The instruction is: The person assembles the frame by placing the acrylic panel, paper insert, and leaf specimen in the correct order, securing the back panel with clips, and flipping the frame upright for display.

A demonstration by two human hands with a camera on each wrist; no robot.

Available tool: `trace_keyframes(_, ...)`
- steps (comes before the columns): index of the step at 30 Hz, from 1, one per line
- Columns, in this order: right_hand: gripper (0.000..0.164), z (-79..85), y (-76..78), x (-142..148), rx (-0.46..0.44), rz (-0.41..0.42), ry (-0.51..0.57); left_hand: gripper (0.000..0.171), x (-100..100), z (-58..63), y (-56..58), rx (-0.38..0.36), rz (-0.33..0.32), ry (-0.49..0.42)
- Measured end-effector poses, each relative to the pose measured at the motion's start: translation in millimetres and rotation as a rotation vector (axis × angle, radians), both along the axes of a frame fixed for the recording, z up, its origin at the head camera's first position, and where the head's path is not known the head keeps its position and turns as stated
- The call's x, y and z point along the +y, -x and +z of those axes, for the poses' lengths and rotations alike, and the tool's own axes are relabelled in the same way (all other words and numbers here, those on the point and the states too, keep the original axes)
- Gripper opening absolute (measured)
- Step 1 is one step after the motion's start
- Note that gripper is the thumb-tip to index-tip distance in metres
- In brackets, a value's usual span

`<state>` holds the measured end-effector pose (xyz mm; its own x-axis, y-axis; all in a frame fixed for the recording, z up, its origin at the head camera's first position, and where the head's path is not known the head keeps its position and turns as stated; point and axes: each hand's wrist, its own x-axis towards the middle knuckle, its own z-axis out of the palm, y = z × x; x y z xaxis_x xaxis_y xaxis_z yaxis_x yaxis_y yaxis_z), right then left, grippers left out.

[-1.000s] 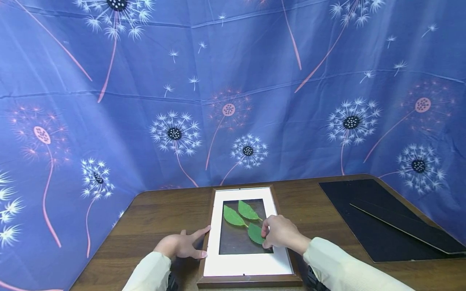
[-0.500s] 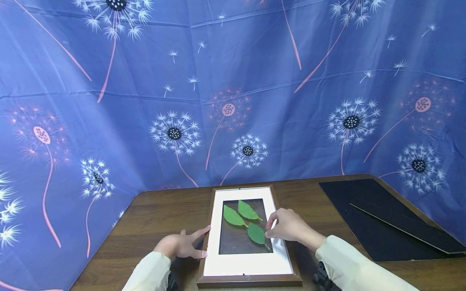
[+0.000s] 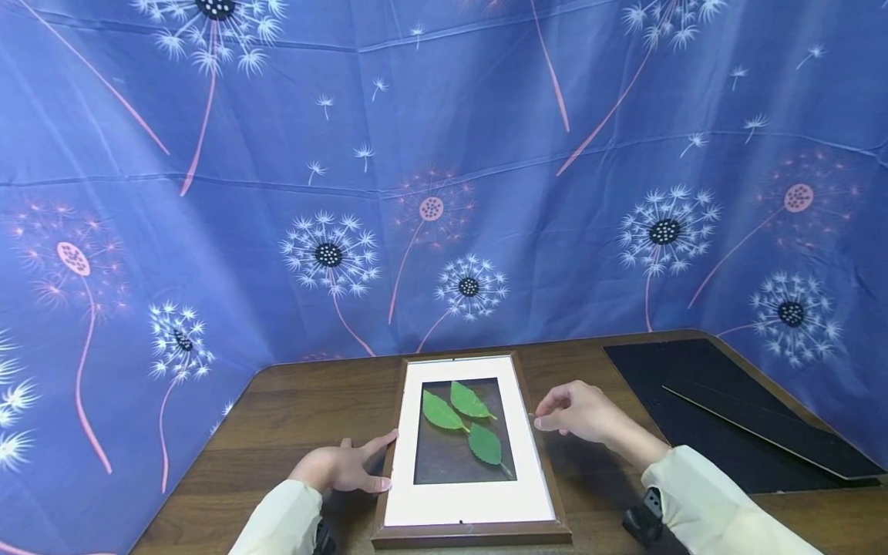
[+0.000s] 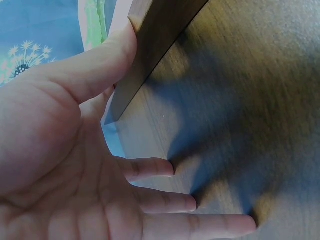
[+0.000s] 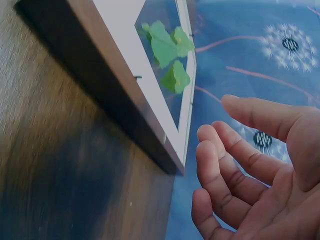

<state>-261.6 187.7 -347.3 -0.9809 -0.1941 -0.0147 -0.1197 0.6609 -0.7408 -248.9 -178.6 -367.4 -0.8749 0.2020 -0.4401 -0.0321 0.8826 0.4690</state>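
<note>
A brown wooden picture frame (image 3: 472, 533) with a white mat lies on the table. In its dark window are three green leaves, the lowest leaf (image 3: 485, 445) pointing its stem toward the lower right. My left hand (image 3: 340, 467) touches the frame's left edge with thumb and index finger spread; in the left wrist view its other fingers (image 4: 197, 227) reach down to the tabletop. My right hand (image 3: 583, 415) hovers just right of the frame, apart from it. Its fingers (image 5: 208, 165) are loosely bent in the right wrist view, with nothing seen between them.
A black board (image 3: 666, 370) lies at the right of the wooden table (image 3: 312, 401), with a narrower black panel (image 3: 770, 428) resting partly on it. A blue curtain (image 3: 555, 231) with dandelion prints hangs behind and on both sides.
My right hand has let go of the lowest leaf and drawn back to the right, off the frame. That leaf's stem now shows. My left hand has stayed at the frame's edge.
</note>
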Motion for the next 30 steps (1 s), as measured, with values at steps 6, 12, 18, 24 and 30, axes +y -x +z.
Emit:
trace_keyframes(6, 0.019, -1.4, 1.4, 21.5, 0.002, -0.019, -0.008, 0.083, -2.0, 0.3, -0.2, 0.000, 0.004, -0.006)
trace_keyframes(12, 0.022, -4.0, 0.9, 44.7, 0.008, -0.025, 0.002, 0.082, -3.1, 0.1, 0.4, -0.009, 0.013, -0.010)
trace_keyframes(18, 0.025, -6.3, 2.9, 70.5, 0.002, -0.041, 0.018, 0.083, -3.6, 0.8, 0.7, 0.008, -0.008, 0.034)
trace_keyframes(24, 0.032, -9.3, 4.4, 98.2, -0.025, -0.074, 0.005, 0.081, -3.5, 0.6, 1.3, -0.007, 0.010, 0.016)
trace_keyframes(30, 0.039, -11.9, 5.0, 124.9, -0.059, -0.090, -0.001, 0.080, -5.0, -2.1, 1.7, -0.005, 0.007, 0.008)
